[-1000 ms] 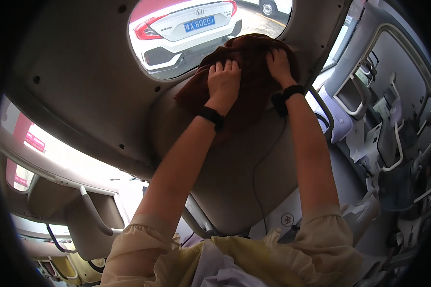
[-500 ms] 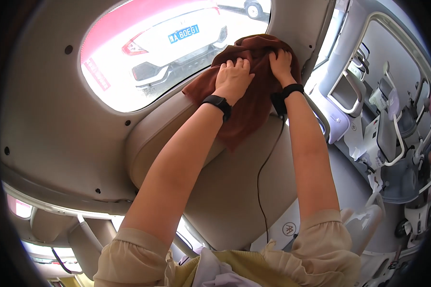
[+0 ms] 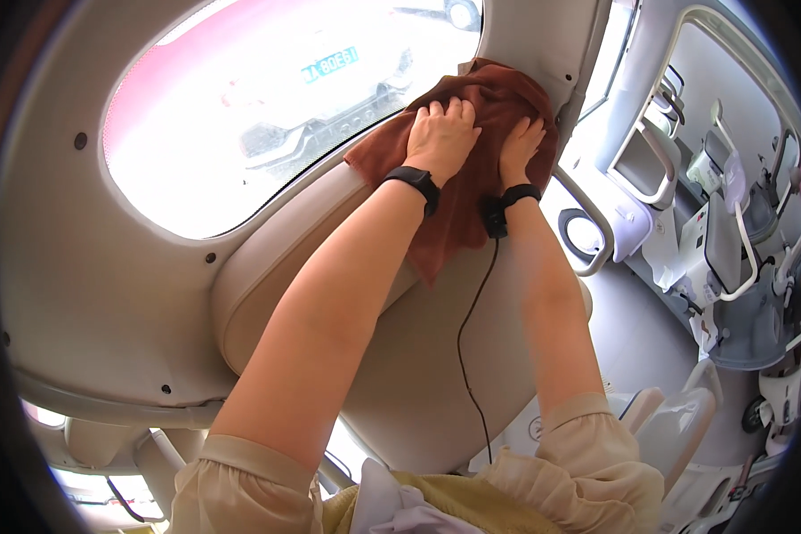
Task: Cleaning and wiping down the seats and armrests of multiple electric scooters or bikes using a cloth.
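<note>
A reddish-brown cloth [image 3: 451, 198] is draped over the upper end of a beige padded seat or backrest [image 3: 276, 258], its lower corner hanging down. My left hand [image 3: 442, 138] lies on the cloth, palm down, fingers apart and slightly bent. Close beside it on the right, my right hand [image 3: 519, 151] rests on the same cloth with fingers stretched out. Both hands press on the fabric rather than wrap round it. Black bands circle both wrists, and a small black device [image 3: 494, 217] with a thin cable [image 3: 463, 338] hangs by the right one.
A rounded window [image 3: 276, 125] is set in the beige wall at the left, with a parked car outside. To the right, a grey aisle floor [image 3: 641, 311] runs beside white-framed seats [image 3: 721, 258] with handles. A curved grab handle [image 3: 592, 236] stands near my right forearm.
The view has shifted slightly, and the window looks brighter. My right hand has come down a little on the cloth, with its fingers now straighter; my left hand stays on the cloth.
</note>
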{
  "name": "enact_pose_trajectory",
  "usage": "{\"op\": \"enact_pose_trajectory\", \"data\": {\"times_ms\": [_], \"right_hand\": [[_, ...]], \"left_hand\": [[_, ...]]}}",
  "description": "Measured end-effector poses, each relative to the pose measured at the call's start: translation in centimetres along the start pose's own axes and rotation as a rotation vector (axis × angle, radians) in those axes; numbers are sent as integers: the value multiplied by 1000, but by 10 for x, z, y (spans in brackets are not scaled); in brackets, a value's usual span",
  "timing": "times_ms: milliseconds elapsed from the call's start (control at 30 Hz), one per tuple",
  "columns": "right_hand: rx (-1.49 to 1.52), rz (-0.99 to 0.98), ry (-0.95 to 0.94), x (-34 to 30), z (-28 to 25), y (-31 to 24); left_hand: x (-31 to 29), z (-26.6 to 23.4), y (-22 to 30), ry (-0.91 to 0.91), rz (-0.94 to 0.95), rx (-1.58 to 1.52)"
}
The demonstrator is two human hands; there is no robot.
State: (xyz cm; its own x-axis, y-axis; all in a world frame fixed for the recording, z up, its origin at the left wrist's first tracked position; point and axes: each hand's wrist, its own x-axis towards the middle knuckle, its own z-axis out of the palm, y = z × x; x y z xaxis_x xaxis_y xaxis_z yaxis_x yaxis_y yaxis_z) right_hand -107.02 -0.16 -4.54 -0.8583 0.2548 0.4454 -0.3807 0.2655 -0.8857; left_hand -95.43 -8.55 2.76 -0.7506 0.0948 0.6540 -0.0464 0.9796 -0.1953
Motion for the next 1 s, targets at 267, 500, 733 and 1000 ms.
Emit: {"op": "enact_pose_trajectory", "data": {"times_ms": [267,500,733,1000], "right_hand": [[51,44,16,-71,13,9],[79,297,-213,-113,-6,7],[89,283,-302,-171,-16,-13],[186,-146,-516,-247,-31,-71]], "left_hand": [[6,1,-4,-10,33,-23],[-23,-2,3,158,143,261],[-86,-47,2,23,16,191],[-190,-95,-11,6,-317,-126]]}}
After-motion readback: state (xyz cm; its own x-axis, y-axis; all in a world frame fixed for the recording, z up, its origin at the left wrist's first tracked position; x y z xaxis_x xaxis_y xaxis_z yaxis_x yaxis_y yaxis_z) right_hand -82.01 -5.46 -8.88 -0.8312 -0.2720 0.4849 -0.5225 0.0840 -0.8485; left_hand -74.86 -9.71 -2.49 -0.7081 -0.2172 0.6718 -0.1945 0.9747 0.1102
